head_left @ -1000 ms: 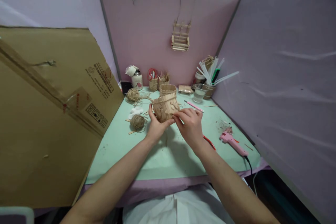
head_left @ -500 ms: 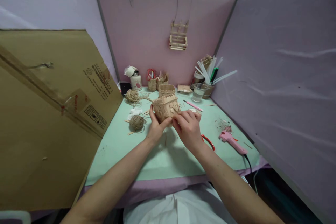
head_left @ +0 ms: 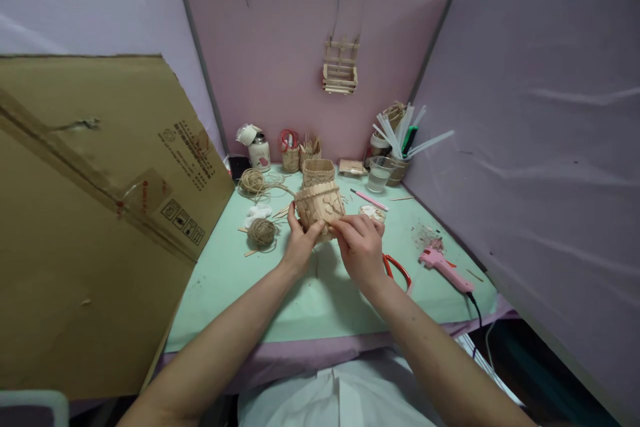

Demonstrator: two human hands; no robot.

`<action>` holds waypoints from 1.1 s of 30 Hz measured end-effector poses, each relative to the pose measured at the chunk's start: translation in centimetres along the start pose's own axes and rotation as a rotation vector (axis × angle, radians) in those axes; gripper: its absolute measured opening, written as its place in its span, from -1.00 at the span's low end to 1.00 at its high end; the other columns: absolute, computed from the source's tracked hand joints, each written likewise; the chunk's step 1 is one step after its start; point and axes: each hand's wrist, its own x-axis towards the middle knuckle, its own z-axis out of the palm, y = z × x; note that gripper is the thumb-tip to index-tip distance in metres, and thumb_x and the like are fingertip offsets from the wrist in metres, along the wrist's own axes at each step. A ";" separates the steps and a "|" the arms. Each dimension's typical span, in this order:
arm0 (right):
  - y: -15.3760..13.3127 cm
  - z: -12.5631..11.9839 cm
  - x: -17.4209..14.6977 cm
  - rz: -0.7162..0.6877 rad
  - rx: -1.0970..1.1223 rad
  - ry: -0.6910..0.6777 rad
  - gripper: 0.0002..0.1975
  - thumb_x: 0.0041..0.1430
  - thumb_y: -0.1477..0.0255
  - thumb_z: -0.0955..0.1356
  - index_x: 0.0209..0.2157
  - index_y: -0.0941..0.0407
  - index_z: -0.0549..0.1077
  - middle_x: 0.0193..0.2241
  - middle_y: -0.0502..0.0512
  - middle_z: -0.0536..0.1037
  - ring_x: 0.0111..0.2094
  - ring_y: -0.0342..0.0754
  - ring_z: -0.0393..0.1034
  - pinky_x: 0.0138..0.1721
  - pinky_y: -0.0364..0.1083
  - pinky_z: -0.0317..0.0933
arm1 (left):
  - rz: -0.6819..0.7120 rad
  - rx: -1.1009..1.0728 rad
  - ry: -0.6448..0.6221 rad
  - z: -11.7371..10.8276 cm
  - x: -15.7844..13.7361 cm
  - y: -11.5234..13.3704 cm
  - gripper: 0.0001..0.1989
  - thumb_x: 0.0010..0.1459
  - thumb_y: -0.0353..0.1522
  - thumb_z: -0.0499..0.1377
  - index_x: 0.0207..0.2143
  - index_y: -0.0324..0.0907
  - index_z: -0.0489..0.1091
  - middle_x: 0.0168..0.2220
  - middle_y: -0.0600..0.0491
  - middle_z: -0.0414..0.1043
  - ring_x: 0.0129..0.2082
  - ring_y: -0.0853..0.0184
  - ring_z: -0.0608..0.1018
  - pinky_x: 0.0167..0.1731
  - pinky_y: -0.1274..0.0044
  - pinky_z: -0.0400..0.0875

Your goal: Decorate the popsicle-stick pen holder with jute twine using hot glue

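Note:
A pale wooden pot (head_left: 320,203) with a twine band at its rim and raised shapes on its side is tilted above the table. My left hand (head_left: 300,243) is closed round its left side, thumb against the lower front. Pinched together, the fingers of my right hand (head_left: 361,243) press at the pot's lower right edge; what lies between the fingertips is hidden. Below the pot hangs a thin strand (head_left: 317,265), perhaps twine. Red-handled scissors (head_left: 397,270), partly behind my right hand, lie on the table.
A twine ball (head_left: 263,232) and a looser twine coil (head_left: 251,181) lie left. A pink glue gun (head_left: 445,269) with a cord rests right. Behind stand a woven basket (head_left: 319,170) and a clear water cup (head_left: 379,177). A large cardboard sheet (head_left: 100,233) borders the left.
The pot and both hands have shifted very slightly right in view, and the pot has turned a little. More of the scissors and of a small white patterned item behind my right hand shows.

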 end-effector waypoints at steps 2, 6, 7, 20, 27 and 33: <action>0.2 -0.1 -0.2 0.010 0.035 0.022 -0.82 0.34 0.47 0.27 -0.18 0.08 0.52 -0.28 0.08 0.62 -0.23 -0.06 0.41 -0.15 -0.03 0.04 | 0.045 -0.024 -0.009 0.0 0.1 -0.2 -0.03 0.04 -0.31 0.27 0.34 0.13 -0.28 0.28 -0.03 0.17 0.16 0.24 0.40 0.06 0.42 0.38; 0.4 -0.2 -0.6 -0.006 0.071 0.099 -0.82 0.32 0.52 0.28 -0.13 0.11 0.51 -0.27 0.09 0.61 -0.23 -0.08 0.43 -0.17 -0.04 0.06 | 0.019 -0.066 -0.024 -0.1 0.2 -0.3 -0.04 0.03 -0.29 0.28 0.33 0.14 -0.25 0.23 -0.05 0.24 0.11 0.21 0.45 -0.05 0.42 0.45; 0.4 -0.2 -0.7 -0.013 0.061 0.107 -0.82 0.32 0.51 0.29 -0.12 0.11 0.51 -0.25 0.11 0.60 -0.22 -0.07 0.42 -0.17 -0.04 0.06 | 0.015 -0.070 -0.025 -0.1 0.2 -0.3 -0.04 0.03 -0.29 0.28 0.34 0.13 -0.25 0.22 -0.06 0.25 0.10 0.20 0.45 -0.05 0.42 0.45; -0.3 0.0 -0.9 -0.131 -0.117 0.017 -0.79 0.29 0.41 0.34 -0.08 0.12 0.51 -0.19 0.09 0.60 -0.18 0.01 0.27 -0.16 0.02 0.03 | -0.010 -0.061 -0.038 -0.2 0.0 -0.2 -0.03 0.04 -0.25 0.30 0.34 0.09 -0.26 0.21 -0.10 0.28 0.09 0.20 0.48 -0.13 0.48 0.47; -0.6 -0.1 -1.2 -0.122 -0.104 -0.027 -0.76 0.28 0.38 0.33 -0.04 0.11 0.49 -0.16 0.12 0.60 -0.13 0.04 0.31 -0.13 0.04 0.04 | -0.035 -0.050 -0.003 0.0 0.0 0.0 -0.05 0.05 -0.25 0.28 0.34 0.05 -0.23 0.17 -0.09 0.33 0.02 0.23 0.52 -0.17 0.51 0.47; -0.3 -2.1 -1.8 -0.048 0.118 0.126 -0.75 0.26 0.50 0.31 -0.03 0.07 0.44 -0.11 0.17 0.52 -0.07 0.02 0.40 -0.05 0.04 0.15 | -0.002 -0.068 0.009 -0.3 0.3 0.0 -0.12 0.06 -0.23 0.27 0.32 0.09 -0.15 0.19 -0.04 0.31 0.03 0.24 0.51 -0.21 0.53 0.48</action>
